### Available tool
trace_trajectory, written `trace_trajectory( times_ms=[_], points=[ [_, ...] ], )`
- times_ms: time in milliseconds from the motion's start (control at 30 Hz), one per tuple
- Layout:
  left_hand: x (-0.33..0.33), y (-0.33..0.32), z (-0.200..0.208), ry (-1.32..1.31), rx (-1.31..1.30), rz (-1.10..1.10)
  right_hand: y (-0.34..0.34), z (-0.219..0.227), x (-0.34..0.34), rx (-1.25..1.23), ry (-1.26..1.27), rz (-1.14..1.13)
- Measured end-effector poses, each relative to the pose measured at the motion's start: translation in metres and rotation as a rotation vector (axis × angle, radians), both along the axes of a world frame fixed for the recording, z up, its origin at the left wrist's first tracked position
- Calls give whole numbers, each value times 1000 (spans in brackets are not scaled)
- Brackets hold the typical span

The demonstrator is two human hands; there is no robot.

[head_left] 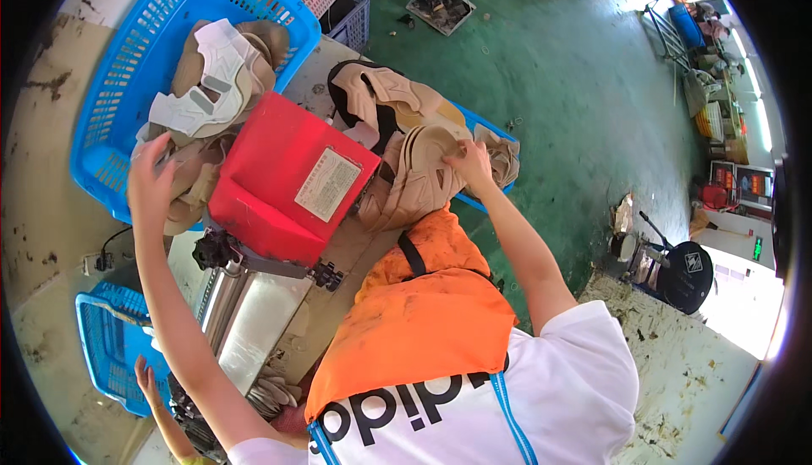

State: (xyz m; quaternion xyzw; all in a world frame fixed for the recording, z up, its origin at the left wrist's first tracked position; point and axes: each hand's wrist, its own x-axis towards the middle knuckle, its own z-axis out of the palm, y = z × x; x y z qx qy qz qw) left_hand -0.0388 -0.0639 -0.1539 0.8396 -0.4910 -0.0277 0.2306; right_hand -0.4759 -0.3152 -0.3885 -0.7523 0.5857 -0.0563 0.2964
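Observation:
My left hand (152,179) reaches to the near edge of a large blue basket (97,139), its fingers apart beside the shoe uppers. In that basket lie tan uppers and a white shoe upper (216,84). To the right, my right hand (469,165) pinches the rim of a tan shoe upper (431,148), which rests on a pile of similar nested pieces. A red machine housing (279,173) with a pale label stands between my hands. A black-lined tan upper (385,97) lies just beyond the pile.
Dark knobs (216,249) and a metal roller sit on the machine's near side. At lower left are a smaller blue basket (93,338) and another person's hand (148,380). A dustpan (440,8) stands on the green floor. At right is a round black stool (687,277).

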Motion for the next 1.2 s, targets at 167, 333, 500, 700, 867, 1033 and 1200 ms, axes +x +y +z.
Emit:
trace_trajectory(
  times_ms=[167,333,500,700,867,1033,1200],
  points=[
    [-140,51,56,67,-280,158,17,7,-7,-383,-347,121],
    [-232,60,28,768,-149,21,70,167,4,-62,-433,553],
    [-279,79,-48,1523,-334,22,132,252,48,282,-493,923],
    [-290,182,-32,1369,-868,695,186,228,114,561,-694,1342],
    [-264,232,-31,1031,-941,917,257,184,159,1074,-416,1278],
    [-234,269,-53,966,-731,987,290,176,183,1429,-447,931],
    [-204,270,-55,984,-657,971,299,168,206,1411,-439,868]
  ],
)
